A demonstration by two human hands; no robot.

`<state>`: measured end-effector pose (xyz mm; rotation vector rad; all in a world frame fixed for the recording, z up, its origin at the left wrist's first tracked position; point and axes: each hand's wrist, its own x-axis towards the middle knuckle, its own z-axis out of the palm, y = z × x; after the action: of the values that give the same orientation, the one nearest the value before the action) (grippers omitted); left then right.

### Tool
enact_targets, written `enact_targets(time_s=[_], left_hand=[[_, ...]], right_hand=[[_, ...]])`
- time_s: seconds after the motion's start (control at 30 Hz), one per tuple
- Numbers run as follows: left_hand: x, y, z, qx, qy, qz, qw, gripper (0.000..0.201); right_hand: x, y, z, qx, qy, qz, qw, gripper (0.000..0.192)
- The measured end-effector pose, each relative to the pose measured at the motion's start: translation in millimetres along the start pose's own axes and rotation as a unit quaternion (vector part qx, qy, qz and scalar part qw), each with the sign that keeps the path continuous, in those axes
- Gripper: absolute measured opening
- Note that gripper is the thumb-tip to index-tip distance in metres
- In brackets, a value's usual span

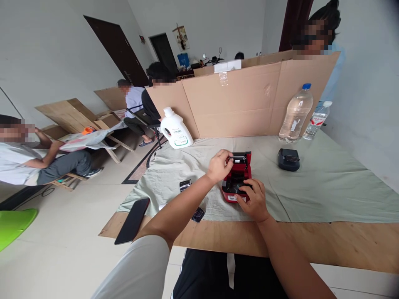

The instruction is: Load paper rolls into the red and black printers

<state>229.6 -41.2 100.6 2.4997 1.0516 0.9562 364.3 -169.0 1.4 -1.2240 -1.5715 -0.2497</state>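
Head view shows a small red printer (pixel 236 178) lying on the grey cloth (pixel 327 182) near the table's front edge, its lid raised at the far end and its long axis running away from the person; the left hand (pixel 219 165) sits at the far-left corner, fingers curled around the lid's black roller bar; the right hand (pixel 254 200) rests on the near end, fingers bent down onto the body, steadying it; both hands touch the printer, the right nearer the person. A second, black printer (pixel 288 159) lies well apart to the right.
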Motion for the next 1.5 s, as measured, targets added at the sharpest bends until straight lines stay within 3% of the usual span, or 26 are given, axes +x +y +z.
enact_targets(time_s=[0.13, 0.27, 0.43, 0.67, 0.87, 1.0, 1.13, 1.3, 1.4, 1.5], left_hand=[[-6.9, -16.3, 7.3, -0.027, -0.001, 0.066, 0.997, 0.046], [-27.8, -15.5, 14.5, -0.043, 0.030, 0.077, 0.996, 0.057], [-64.8, -5.0, 24.1, -0.054, 0.076, 0.060, 0.994, 0.059], [-96.6, -13.9, 54.5, -0.084, 0.145, 0.044, 0.985, 0.052], [-102.5, -16.7, 71.8, -0.067, 0.210, 0.054, 0.974, 0.049], [-102.4, -19.2, 76.8, -0.053, 0.220, 0.037, 0.973, 0.050], [-104.1, -21.1, 80.5, -0.047, 0.210, 0.014, 0.977, 0.050], [-108.7, -20.7, 83.3, -0.092, 0.227, 0.025, 0.969, 0.048], [-111.4, -19.2, 83.7, -0.145, 0.231, -0.023, 0.962, 0.054], [-113.2, -15.0, 82.6, -0.259, 0.191, -0.161, 0.933, 0.064]], right_hand=[[1.0, -0.6, 0.0, -0.006, 0.011, -0.011, 1.000, 0.013], [-0.7, 0.6, 0.7, -0.009, 0.016, -0.015, 1.000, 0.014], [-3.0, 2.0, 1.6, -0.020, 0.018, -0.011, 1.000, 0.014], [-1.2, 3.3, 2.8, -0.018, 0.001, -0.010, 1.000, 0.019], [-1.8, 4.7, 7.7, -0.015, -0.006, 0.005, 1.000, 0.048], [-0.2, 3.4, 10.4, -0.057, 0.004, 0.038, 0.998, 0.060], [0.8, 2.4, 12.4, -0.072, -0.006, 0.061, 0.996, 0.060], [-2.7, 5.4, 14.0, -0.044, 0.018, 0.018, 0.999, 0.056], [-8.1, 8.0, 16.4, -0.021, 0.024, 0.025, 0.999, 0.059], [-18.4, 5.3, 21.8, -0.013, 0.039, 0.128, 0.991, 0.076]])
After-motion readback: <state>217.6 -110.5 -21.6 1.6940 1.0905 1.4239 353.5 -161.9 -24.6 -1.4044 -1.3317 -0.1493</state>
